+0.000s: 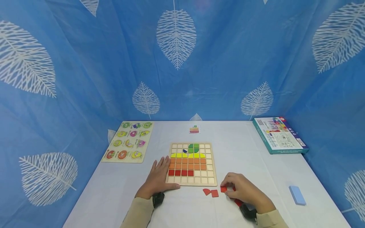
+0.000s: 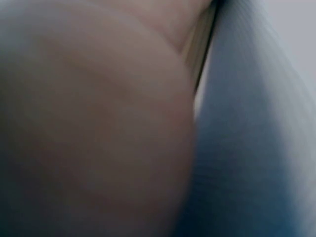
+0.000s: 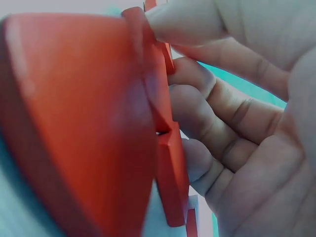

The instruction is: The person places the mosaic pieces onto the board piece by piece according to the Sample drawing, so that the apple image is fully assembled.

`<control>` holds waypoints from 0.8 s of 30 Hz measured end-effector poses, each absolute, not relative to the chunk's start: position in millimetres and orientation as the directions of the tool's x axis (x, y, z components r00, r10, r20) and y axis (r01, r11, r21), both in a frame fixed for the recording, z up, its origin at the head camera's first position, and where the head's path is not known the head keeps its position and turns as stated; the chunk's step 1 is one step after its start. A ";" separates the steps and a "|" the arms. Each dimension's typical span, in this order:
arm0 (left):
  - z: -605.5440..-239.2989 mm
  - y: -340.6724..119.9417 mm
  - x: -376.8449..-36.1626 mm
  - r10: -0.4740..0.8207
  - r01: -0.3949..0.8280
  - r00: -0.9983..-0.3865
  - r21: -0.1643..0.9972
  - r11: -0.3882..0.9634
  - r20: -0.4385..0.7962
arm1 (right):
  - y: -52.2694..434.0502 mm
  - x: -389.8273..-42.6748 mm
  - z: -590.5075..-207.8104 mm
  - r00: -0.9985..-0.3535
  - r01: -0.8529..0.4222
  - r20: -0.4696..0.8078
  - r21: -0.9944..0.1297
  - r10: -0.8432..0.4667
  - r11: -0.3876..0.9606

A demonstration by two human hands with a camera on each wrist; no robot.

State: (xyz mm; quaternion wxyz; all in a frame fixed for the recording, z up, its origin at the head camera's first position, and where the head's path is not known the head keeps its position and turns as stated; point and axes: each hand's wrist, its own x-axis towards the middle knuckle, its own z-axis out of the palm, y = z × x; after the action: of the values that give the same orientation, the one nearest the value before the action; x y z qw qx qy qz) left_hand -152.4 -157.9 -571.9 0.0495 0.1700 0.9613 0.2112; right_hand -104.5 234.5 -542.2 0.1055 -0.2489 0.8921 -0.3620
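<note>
A square wooden grid board (image 1: 205, 181) lies on the white table, partly filled with green, yellow, orange and red tiles. My left hand (image 1: 158, 175) rests spread at its left edge, with the fingers along the side and the thumb by the lower corner. To the right of the board's lower corner, my right hand (image 1: 242, 190) pinches a red square tile (image 1: 223, 189) between thumb and forefinger. More red tiles lie under its palm, partly hidden. In the right wrist view, a large red tile (image 3: 84, 113) fills the left side. The left wrist view is mostly blurred palm.
A red quarter-round tile (image 1: 206, 192) and a red square tile (image 1: 214, 193) lie below the board. A small picture card (image 1: 195, 129) is behind it. A fruit puzzle board (image 1: 128, 142) is at left, a game box (image 1: 279, 134) and a light blue block (image 1: 297, 195) at right.
</note>
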 end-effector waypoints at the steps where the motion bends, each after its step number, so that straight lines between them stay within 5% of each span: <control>1: -572.2 -158.2 -152.6 0.349 0.308 -0.937 0.426 0.851 -0.019 | 234.6 -104.8 -542.6 -0.854 -0.374 0.005 -0.702 -0.521 0.606; 24: -570.5 -159.1 -154.3 0.376 0.338 -0.927 0.433 0.836 -0.003 | 218.3 -129.7 -527.8 -0.848 -0.453 0.115 -0.663 -0.517 0.596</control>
State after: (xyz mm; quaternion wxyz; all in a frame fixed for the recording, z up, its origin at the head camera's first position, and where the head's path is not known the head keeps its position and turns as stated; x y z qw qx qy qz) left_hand -154.3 -159.1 -570.5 0.0438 0.1865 0.9571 0.2176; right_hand -129.7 218.3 -527.8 0.0446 -0.2718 0.8921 -0.3582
